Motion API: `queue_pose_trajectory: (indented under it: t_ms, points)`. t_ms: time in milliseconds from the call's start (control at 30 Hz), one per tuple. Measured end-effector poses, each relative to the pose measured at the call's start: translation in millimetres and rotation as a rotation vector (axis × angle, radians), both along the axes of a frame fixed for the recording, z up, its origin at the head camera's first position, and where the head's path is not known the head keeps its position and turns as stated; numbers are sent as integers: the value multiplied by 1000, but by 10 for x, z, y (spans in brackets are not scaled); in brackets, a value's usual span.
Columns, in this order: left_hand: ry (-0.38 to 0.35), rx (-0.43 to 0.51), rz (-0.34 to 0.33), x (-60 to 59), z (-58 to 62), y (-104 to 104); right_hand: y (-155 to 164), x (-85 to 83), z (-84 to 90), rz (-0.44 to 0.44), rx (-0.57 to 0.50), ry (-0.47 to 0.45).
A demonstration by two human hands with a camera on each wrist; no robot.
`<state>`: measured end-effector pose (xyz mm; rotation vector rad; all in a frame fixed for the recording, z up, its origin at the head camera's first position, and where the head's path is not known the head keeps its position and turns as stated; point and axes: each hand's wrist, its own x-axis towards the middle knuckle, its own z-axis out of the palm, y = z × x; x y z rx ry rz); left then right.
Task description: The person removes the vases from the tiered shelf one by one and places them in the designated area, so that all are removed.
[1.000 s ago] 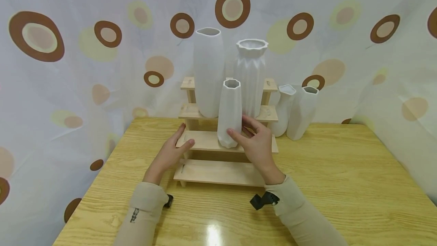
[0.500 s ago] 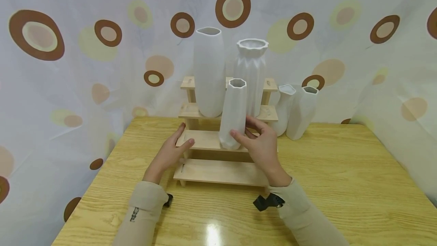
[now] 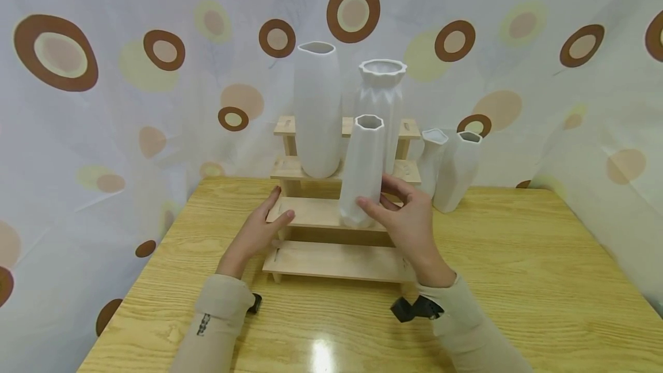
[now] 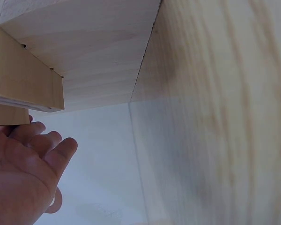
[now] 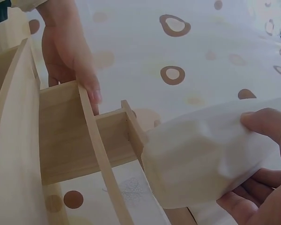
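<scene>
My right hand (image 3: 411,226) holds a faceted white vase (image 3: 362,171) low on its side, thumb in front and fingers behind. The vase leans slightly right at the second-lowest shelf (image 3: 313,212) of a stepped wooden stand (image 3: 336,261); whether its base touches the shelf I cannot tell. In the right wrist view the vase (image 5: 196,154) shows its bottom end towards the stand. My left hand (image 3: 254,235) grips the left end of that same shelf, thumb over the board. The left wrist view shows this hand (image 4: 28,164) with its fingers against the wood from outside.
Higher on the stand are a tall smooth vase (image 3: 317,111) and a pleated vase (image 3: 380,94), close behind the held one. To the right on the table (image 3: 518,258) stand a flared-neck vase (image 3: 431,160) and an angular vase (image 3: 458,171). A patterned cloth (image 3: 155,91) hangs behind.
My right hand has carried the faceted vase to the right along the shelf, and its top now leans a little right. My left hand has stayed on the shelf's end.
</scene>
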<state>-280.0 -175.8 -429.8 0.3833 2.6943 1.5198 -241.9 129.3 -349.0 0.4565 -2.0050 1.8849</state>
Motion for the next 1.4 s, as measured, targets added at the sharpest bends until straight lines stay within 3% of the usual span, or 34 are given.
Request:
queue_pose_trajectory:
  t_ms: [333, 1000, 1400]
  points:
    - [-15, 3, 0, 6, 20, 7, 148, 67, 128, 23, -19, -61]
    - [-14, 10, 2, 4, 10, -2, 411, 151, 318, -40, -37, -32]
    - [-9, 2, -1, 6, 17, 3, 592, 175, 408, -84, -156, -17]
